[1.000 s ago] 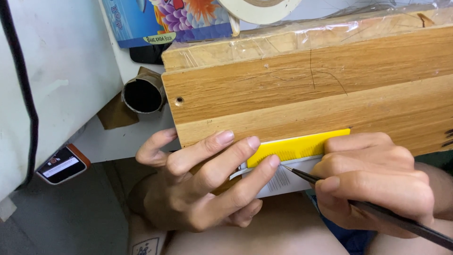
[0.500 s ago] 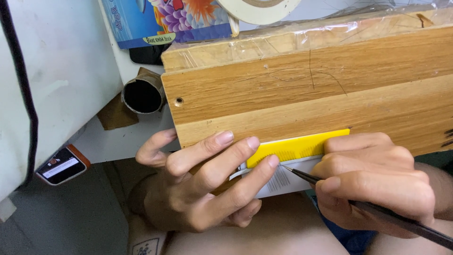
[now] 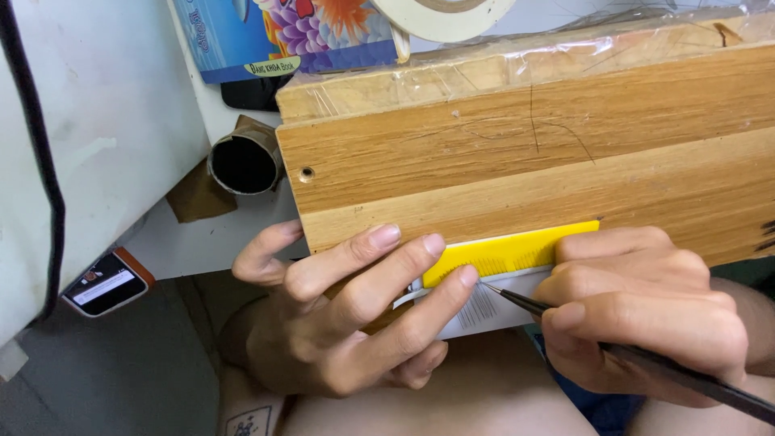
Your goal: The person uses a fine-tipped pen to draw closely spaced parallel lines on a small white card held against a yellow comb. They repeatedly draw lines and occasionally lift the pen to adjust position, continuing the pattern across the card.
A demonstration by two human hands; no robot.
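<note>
My left hand [image 3: 355,311] presses a small yellow and white package [image 3: 504,257] against the near edge of a wooden board [image 3: 517,153], fingertips lying across the package's left end. My right hand [image 3: 646,311] grips a thin dark pointed tool [image 3: 686,375] like a pen. Its tip touches the white part of the package, just right of my left index fingertip. The package's lower part is hidden behind my fingers.
A cardboard tube [image 3: 245,161] lies left of the board. A colourful box [image 3: 282,36] and a roll of tape [image 3: 444,12] sit at the far edge. A phone [image 3: 109,282] lies at lower left by a white panel [image 3: 97,121]. My legs are below.
</note>
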